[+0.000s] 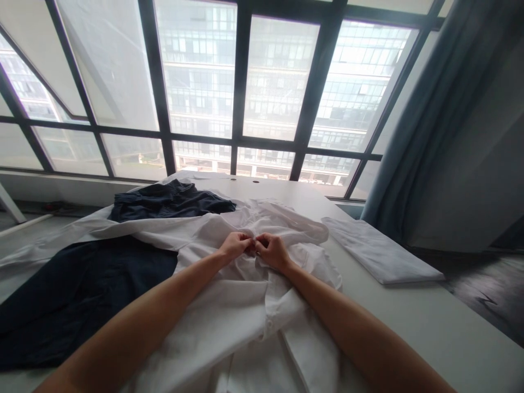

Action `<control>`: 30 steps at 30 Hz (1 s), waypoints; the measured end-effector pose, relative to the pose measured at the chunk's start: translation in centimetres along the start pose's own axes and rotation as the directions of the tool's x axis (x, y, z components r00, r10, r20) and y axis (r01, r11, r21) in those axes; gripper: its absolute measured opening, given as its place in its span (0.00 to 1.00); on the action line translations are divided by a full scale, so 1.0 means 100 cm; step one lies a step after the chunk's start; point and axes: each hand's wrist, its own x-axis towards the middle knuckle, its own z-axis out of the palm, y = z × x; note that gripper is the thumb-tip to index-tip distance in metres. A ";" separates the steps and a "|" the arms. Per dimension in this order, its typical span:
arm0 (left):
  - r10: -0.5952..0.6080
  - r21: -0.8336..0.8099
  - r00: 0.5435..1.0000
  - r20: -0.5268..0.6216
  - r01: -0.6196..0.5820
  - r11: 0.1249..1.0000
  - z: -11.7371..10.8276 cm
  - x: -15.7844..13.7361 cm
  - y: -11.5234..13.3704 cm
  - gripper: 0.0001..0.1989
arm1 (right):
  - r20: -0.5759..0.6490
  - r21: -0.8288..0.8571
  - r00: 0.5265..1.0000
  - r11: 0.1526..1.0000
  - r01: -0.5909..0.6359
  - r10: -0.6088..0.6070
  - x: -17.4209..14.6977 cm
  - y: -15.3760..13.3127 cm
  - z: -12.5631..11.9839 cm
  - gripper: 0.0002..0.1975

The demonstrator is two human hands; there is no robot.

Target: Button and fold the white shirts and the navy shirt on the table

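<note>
A white button-up shirt lies spread and rumpled over the table in front of me, one sleeve stretching off to the left. My left hand pinches its cloth near the upper front. Right beside it, almost touching, my right hand pinches the same stretch of cloth with bent fingers. Whether a button sits between the fingertips is hidden. Lower on the front edge a small button shows. Dark navy garments lie under and around the shirt's left sleeve.
A folded white garment rests on the white table to the right. One dark navy garment lies at near left, another dark piece farther back. Behind stand large windows and a blue-grey curtain.
</note>
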 end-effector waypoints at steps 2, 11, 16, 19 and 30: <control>0.021 0.019 0.999 -0.024 -0.021 1.000 0.000 0.000 -0.001 0.09 | 0.033 0.098 0.999 0.994 -0.042 0.039 0.001 0.001 0.000 0.12; -0.053 -0.035 0.993 -0.102 0.050 0.998 0.003 -0.004 0.003 0.05 | 0.098 0.282 0.980 0.939 -0.196 0.175 0.009 0.011 0.000 0.12; -0.066 -0.070 0.996 -0.068 0.061 0.996 0.002 -0.004 0.004 0.05 | 0.150 0.311 0.980 0.934 -0.173 0.132 0.009 0.011 -0.002 0.12; -0.066 -0.065 0.996 -0.067 0.062 0.996 0.001 -0.003 0.002 0.03 | 0.140 0.301 0.983 0.941 -0.155 0.118 0.009 0.012 -0.002 0.15; -0.042 0.062 0.996 -0.082 0.047 0.997 0.004 -0.003 0.003 0.06 | 0.101 0.210 0.991 0.972 -0.106 0.086 0.012 0.019 0.003 0.08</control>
